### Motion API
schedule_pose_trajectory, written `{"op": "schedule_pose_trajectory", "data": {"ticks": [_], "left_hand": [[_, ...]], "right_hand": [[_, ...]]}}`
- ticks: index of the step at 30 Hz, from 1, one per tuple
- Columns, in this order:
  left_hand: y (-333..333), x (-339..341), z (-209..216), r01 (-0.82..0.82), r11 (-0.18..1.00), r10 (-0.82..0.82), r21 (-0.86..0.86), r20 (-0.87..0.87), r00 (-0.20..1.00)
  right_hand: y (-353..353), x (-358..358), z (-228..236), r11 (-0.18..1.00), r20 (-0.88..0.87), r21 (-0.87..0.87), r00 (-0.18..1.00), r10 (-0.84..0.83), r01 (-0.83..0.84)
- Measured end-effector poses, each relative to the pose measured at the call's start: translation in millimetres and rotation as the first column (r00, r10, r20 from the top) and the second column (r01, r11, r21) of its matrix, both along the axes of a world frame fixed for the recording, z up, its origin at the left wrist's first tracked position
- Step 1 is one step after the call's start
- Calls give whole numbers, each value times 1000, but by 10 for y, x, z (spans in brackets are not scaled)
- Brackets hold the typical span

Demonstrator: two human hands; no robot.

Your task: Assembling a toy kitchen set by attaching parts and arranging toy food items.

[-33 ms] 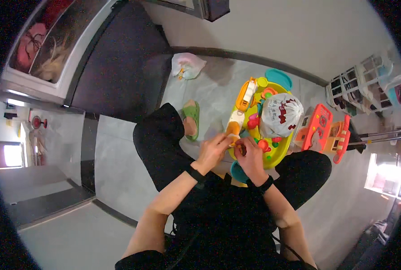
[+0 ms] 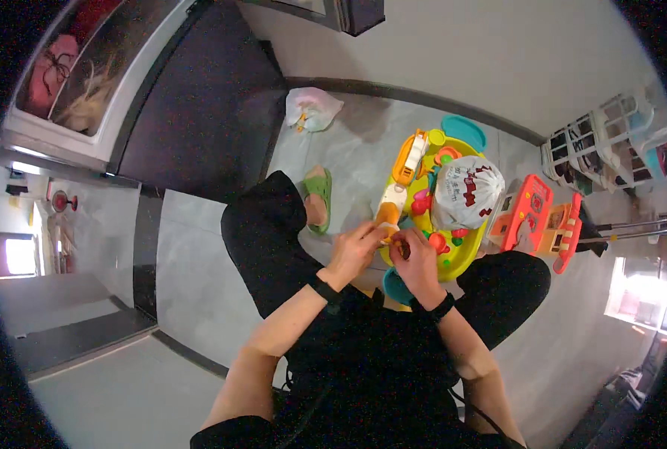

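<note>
My left hand (image 2: 353,253) is closed in a pinch on an orange and white toy piece (image 2: 387,218), whose exact kind I cannot make out. Against the same piece press the fingers of my right hand (image 2: 416,263), closed at its near end. Both hands are over the near left edge of a yellow-green toy tray (image 2: 462,268) between my knees. On the tray's left rim stands an orange and white toy vehicle (image 2: 411,157). A tied white plastic bag (image 2: 470,192) with red print rests on the tray, among pink, red and green toy pieces.
A red and orange toy set (image 2: 530,217) stands right of the tray. By the wall at the right is a white wire rack (image 2: 592,146). Another plastic bag (image 2: 312,109) lies on the floor near a dark cabinet (image 2: 202,105). My foot wears a green slipper (image 2: 319,200).
</note>
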State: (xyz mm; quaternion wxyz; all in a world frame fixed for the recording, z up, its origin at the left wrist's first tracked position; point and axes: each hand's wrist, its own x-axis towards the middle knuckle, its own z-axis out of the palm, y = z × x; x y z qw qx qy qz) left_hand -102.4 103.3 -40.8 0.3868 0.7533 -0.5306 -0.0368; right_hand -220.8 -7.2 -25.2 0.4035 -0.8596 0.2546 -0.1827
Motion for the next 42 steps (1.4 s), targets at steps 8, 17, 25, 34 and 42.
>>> {"op": "schedule_pose_trajectory", "data": {"ticks": [8, 17, 25, 34, 42], "left_hand": [[135, 151, -454, -122, 948, 271, 293, -545, 793], [50, 178, -1150, -258, 890, 449, 375, -625, 638], [-1, 159, -1094, -172, 851, 459, 496, -544, 703], [59, -55, -212, -194, 981, 97, -21, -809, 579], [60, -140, -184, -266, 962, 259, 54, -478, 839]], "right_hand": [[46, -154, -8, 988, -10, 153, 1000, -16, 17], [106, -358, -273, 970, -25, 224, 996, -89, 92], [106, -339, -269, 966, 10, 249, 997, -72, 67], [55, -173, 74, 997, 68, 64, 996, -52, 48], [130, 21, 120, 993, 29, -117, 1000, 0, 4]]}}
